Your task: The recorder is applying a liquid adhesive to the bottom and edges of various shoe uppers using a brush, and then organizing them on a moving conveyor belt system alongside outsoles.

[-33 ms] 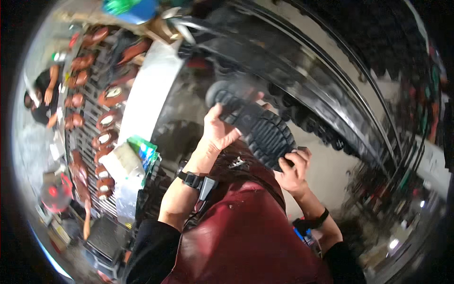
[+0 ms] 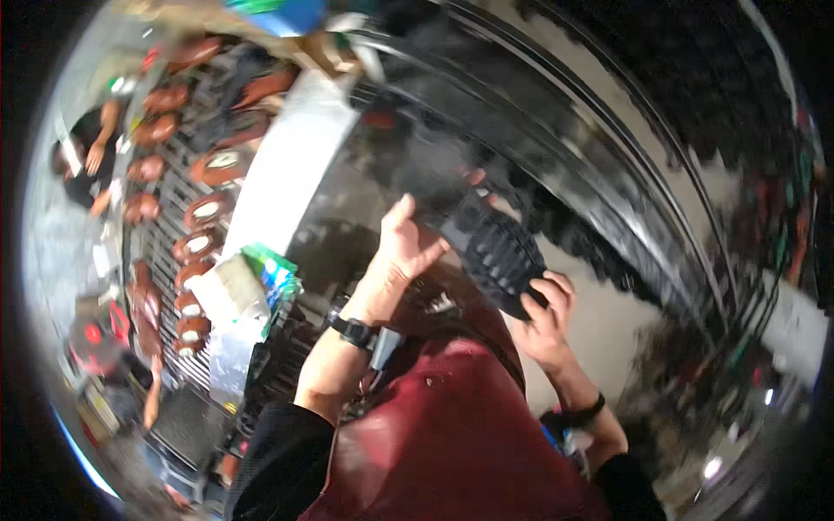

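Since a moment ago the black treaded sole [image 2: 499, 252] has tipped, its tread now looking narrower, and the things on the left have slid a little toward the right of the frame. From where I stand, the dark metal rack [image 2: 521, 130] is the biggest thing, sweeping across the upper right. The wearer's dark red apron [image 2: 443, 417] fills the lower centre. Over at the left, a slatted rack [image 2: 174, 217] carries brown shoes [image 2: 207, 208], with a white strip [image 2: 291, 165] along its inner side. A co-worker in black [image 2: 91, 152] is at the far left. The sole is at the centre, its upper end smeared by blur. The left hand [image 2: 404, 252] is curled around that end, thumb up, with fingertips showing past the far edge. The right hand [image 2: 547, 326] grips the lower end, fingers bent over it. A green-and-blue packet [image 2: 274, 273] lies left of centre, against a pale bundle [image 2: 239, 291]. Smallest, a black band [image 2: 352, 330] circles the left wrist.
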Action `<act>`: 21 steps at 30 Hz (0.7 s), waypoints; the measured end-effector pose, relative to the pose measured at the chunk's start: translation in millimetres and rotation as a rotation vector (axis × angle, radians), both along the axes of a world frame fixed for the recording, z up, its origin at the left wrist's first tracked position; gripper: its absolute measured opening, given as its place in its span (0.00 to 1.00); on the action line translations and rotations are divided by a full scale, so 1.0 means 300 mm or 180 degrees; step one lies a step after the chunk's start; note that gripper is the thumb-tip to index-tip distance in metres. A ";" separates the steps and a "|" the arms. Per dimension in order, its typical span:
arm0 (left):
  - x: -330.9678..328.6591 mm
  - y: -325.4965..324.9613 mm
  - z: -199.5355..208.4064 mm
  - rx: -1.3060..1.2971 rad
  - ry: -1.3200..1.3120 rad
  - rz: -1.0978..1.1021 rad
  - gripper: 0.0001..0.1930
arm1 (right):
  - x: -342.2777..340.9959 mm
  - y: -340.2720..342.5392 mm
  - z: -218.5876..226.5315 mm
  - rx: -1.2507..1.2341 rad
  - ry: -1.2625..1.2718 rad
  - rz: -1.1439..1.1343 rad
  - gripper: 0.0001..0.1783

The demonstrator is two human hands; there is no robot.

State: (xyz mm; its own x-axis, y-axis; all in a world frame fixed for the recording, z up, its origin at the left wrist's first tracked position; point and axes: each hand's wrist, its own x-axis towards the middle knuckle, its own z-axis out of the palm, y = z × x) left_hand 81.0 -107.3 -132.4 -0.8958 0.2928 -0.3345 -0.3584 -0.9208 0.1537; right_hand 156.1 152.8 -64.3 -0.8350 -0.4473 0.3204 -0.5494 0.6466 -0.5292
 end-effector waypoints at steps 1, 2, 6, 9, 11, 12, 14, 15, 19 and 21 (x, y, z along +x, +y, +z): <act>0.010 -0.075 -0.033 -0.0170 -0.0100 0.0334 0.51 | -0.032 -0.042 -0.028 -0.0759 -0.0383 0.0012 0.17; 0.006 -0.117 -0.028 -0.0497 -0.0435 0.0692 0.47 | -0.038 -0.027 -0.047 -0.1015 -0.0835 -0.0286 0.13; 0.202 -0.401 -0.235 -0.2438 0.0379 -0.0710 0.33 | -0.229 -0.040 -0.109 -0.0922 -0.2407 -0.0855 0.08; 0.284 -0.462 -0.175 -0.2473 -0.0290 -0.1068 0.26 | -0.347 -0.211 -0.171 -0.1717 -0.3798 -0.1395 0.09; 0.299 -0.441 -0.218 -0.2729 -0.0958 -0.0579 0.29 | -0.352 -0.278 -0.217 -0.1840 -0.3697 -0.1603 0.13; 0.278 -0.431 -0.224 -0.2379 -0.1099 -0.0495 0.27 | -0.329 -0.243 -0.320 -0.1933 -0.2920 -0.1316 0.24; 0.224 -0.422 -0.259 -0.2044 -0.0790 -0.0220 0.24 | -0.255 -0.209 -0.337 -0.2549 -0.3534 -0.2080 0.36; 0.155 -0.395 -0.197 -0.2184 -0.0833 -0.0217 0.23 | -0.210 -0.150 -0.335 -0.2849 -0.3623 -0.1789 0.39; -0.242 -0.182 -0.305 -0.2465 -0.0441 0.0388 0.28 | 0.061 0.201 -0.323 -0.2303 -0.3327 -0.2681 0.28; -0.425 0.006 -0.281 -0.2447 -0.0553 0.0520 0.24 | 0.246 0.400 -0.327 -0.2084 -0.3416 -0.3412 0.25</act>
